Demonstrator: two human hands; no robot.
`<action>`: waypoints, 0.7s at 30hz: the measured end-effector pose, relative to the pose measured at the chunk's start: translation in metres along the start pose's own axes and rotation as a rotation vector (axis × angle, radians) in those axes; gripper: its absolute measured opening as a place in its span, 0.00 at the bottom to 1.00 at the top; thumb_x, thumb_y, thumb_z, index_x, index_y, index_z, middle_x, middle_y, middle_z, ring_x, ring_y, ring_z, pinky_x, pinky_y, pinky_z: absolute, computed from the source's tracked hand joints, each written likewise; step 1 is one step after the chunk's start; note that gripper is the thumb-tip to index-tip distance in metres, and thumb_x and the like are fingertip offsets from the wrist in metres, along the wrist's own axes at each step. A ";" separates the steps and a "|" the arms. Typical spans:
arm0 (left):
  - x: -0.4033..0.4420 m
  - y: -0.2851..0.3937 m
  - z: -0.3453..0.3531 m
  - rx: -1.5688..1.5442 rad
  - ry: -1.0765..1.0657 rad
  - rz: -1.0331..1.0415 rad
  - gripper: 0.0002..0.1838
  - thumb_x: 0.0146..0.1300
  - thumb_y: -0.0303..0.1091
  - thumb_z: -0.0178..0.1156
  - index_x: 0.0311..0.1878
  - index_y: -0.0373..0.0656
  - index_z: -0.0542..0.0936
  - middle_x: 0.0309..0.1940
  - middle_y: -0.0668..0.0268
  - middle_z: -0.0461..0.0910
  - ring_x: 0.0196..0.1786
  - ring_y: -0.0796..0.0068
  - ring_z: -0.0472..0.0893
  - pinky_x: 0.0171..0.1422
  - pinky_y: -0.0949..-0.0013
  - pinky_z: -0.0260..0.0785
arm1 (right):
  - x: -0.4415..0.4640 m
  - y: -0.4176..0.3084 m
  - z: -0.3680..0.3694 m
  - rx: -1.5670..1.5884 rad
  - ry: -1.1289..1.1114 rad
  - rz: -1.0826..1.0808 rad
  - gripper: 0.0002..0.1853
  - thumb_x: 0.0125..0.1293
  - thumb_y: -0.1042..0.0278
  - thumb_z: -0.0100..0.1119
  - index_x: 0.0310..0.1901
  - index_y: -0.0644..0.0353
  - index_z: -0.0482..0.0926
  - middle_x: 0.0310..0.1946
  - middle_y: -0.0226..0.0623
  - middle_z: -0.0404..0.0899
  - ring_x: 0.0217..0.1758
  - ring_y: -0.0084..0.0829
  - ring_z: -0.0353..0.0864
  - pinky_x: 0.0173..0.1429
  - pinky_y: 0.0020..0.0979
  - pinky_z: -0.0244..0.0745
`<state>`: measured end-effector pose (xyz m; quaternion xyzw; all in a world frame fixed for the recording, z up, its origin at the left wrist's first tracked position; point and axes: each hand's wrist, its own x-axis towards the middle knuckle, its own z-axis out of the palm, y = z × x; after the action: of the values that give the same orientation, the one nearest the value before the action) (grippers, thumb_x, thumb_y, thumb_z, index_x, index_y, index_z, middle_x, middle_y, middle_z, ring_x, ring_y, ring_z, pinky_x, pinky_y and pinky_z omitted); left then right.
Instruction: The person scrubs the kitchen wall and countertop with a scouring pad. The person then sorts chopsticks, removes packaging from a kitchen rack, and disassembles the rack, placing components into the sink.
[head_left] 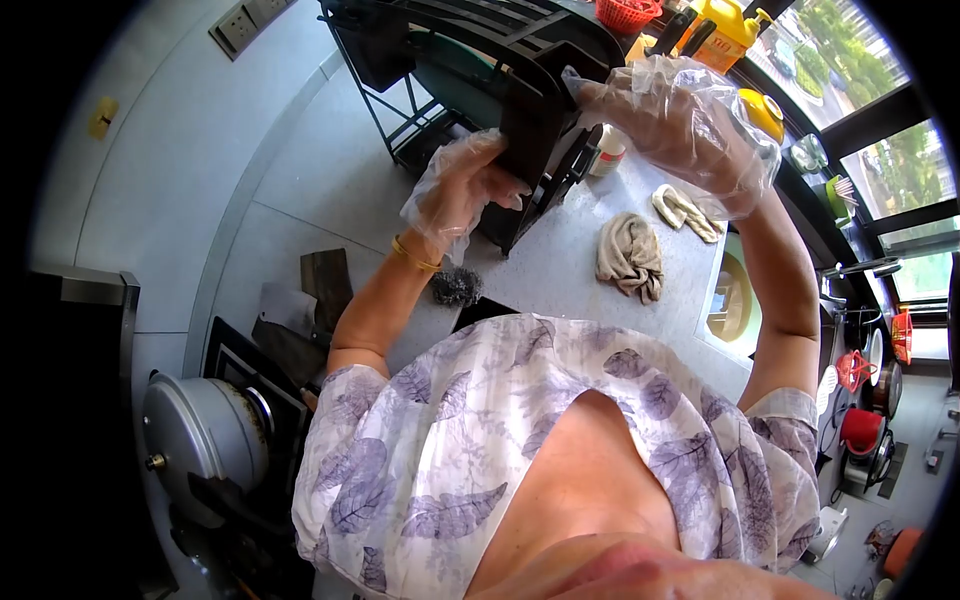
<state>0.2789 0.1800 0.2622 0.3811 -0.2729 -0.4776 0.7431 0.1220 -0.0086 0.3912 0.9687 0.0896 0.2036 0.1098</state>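
A black rack [535, 125] stands on the pale counter at the top centre. My left hand [465, 190], in a clear plastic glove, grips the lower edge of the rack's dark end panel, thumb and fingers closed round it. My right hand [650, 110], also gloved, is at the rack's upper right side; its fingertips are partly hidden by the loose plastic and the frame. A crumpled beige cloth [630, 257] and a smaller pale cloth [687, 213] lie on the counter below my right hand. Beside the rack is a white cup [607, 150].
A steel scourer [457, 286] lies near my left wrist. The pressure cooker [205, 440] stands on the stove at lower left. At right is a sink basin [732, 295]. Yellow bottle [720, 35] and red basket [628, 12] are behind the rack.
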 end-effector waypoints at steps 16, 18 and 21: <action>0.003 0.008 0.011 -0.113 -0.131 0.064 0.21 0.67 0.46 0.48 0.49 0.35 0.73 0.36 0.60 0.78 0.31 0.72 0.78 0.30 0.73 0.72 | 0.000 0.010 -0.015 -0.922 0.132 -0.174 0.26 0.63 0.51 0.42 0.63 0.44 0.57 0.54 0.39 0.66 0.41 0.36 0.79 0.43 0.29 0.77; 0.005 0.012 0.007 -0.067 -0.158 0.066 0.24 0.65 0.49 0.47 0.51 0.36 0.72 0.39 0.59 0.78 0.34 0.72 0.79 0.33 0.72 0.74 | 0.011 -0.002 -0.028 -0.184 0.249 -0.117 0.18 0.53 0.74 0.60 0.47 0.50 0.77 0.31 0.34 0.79 0.29 0.32 0.80 0.30 0.31 0.76; 0.001 0.018 0.014 0.131 -0.112 0.078 0.22 0.60 0.41 0.54 0.54 0.36 0.71 0.41 0.61 0.77 0.39 0.76 0.78 0.40 0.74 0.73 | 0.012 -0.007 -0.032 -0.234 0.094 -0.062 0.17 0.57 0.72 0.56 0.50 0.48 0.76 0.37 0.33 0.78 0.35 0.30 0.79 0.38 0.33 0.75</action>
<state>0.2777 0.1790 0.2847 0.3906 -0.3592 -0.4503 0.7181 0.1190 0.0061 0.4229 0.9355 0.1004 0.2543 0.2239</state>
